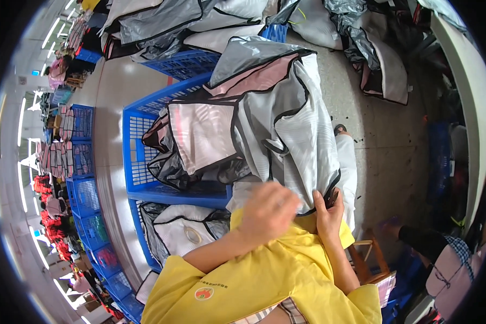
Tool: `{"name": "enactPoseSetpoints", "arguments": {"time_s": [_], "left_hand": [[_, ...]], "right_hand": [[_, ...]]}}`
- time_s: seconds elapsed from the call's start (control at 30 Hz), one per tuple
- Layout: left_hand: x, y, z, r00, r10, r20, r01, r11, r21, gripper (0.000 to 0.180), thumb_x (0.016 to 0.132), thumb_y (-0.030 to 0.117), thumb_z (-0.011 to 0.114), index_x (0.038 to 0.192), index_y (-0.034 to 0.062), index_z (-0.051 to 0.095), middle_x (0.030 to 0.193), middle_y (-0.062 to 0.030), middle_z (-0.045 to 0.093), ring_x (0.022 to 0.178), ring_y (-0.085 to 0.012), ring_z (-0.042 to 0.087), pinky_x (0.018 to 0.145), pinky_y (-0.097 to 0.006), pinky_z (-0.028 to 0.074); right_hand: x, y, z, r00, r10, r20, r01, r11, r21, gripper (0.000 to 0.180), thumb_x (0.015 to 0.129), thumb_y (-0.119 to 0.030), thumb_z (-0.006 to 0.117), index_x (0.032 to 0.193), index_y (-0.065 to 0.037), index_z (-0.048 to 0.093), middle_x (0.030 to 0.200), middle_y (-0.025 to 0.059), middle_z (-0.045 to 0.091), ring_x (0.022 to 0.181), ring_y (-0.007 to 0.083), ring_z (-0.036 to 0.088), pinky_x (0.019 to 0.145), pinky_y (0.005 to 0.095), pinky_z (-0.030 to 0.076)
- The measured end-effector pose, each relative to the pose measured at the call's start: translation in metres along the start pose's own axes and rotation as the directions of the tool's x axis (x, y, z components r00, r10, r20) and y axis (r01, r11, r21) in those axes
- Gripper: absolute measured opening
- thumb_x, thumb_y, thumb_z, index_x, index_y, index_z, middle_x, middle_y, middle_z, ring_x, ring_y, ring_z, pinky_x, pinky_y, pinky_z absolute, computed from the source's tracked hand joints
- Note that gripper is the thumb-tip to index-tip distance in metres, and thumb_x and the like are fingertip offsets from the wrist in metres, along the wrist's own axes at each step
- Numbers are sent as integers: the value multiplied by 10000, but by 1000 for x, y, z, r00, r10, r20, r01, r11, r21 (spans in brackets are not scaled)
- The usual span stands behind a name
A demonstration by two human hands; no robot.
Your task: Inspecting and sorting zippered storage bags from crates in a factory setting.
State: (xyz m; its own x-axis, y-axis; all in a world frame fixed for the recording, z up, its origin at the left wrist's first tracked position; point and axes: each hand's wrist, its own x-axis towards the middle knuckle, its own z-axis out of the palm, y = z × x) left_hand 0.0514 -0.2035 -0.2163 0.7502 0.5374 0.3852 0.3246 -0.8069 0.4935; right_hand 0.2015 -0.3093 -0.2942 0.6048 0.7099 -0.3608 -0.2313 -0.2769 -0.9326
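A large silver-grey fabric piece [314, 137] with dark edge binding and pink lining lies over my lap and the crate ahead. My right hand [330, 211] is closed on its near right corner, thumb on top of the bound edge. Something small and dark shows at those fingers; I cannot make out whether it is binding or a separate thing. Close to the fabric's near left edge is my left hand [269, 210], smeared by motion, so its fingers and anything in them are unclear. A pale square panel [204, 135] with dark binding hangs inside the crate.
The blue plastic crate [186, 198] stands ahead on my left, another crate with similar pieces [186, 229] nearer. More grey pieces [162, 27] are heaped beyond. Stacked blue crates [83, 194] line the far left. A wooden stool [370, 259] and another person [453, 270] are at right.
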Motion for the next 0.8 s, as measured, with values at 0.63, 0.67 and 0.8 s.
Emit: {"name": "enactPoseSetpoints", "arguments": {"time_s": [0.63, 0.67, 0.8], "left_hand": [[3, -127, -25, 607, -699, 378, 786, 457, -417, 194, 1014, 164, 647, 1110, -4, 659, 769, -8, 643, 649, -77, 585, 592, -267, 469], [-6, -130, -38, 661, -663, 351, 744, 519, -421, 183, 1026, 175, 648, 1031, -8, 645, 818, 4, 649, 707, -62, 593, 644, -249, 495], [-15, -113, -76, 692, -694, 199, 622, 432, -653, 182, 1064, 210, 614, 1023, 39, 658, 912, 22, 658, 774, -70, 630, 708, -250, 551]], "right_hand": [[-3, 10, 4, 991, -31, 129, 30, 1000, 6, 260, 955, -159, 783, 972, -55, 546, 772, -80, 456, 696, 40, 388, 603, 223, 328], [-2, 10, 4, 993, -37, 112, 37, 999, 7, 264, 956, -167, 784, 952, -56, 545, 773, -82, 441, 702, 43, 373, 602, 226, 319], [4, 16, 4, 986, -37, 162, 32, 999, 32, 227, 993, -189, 747, 1050, -65, 566, 745, -86, 486, 621, 25, 402, 542, 218, 310]]}}
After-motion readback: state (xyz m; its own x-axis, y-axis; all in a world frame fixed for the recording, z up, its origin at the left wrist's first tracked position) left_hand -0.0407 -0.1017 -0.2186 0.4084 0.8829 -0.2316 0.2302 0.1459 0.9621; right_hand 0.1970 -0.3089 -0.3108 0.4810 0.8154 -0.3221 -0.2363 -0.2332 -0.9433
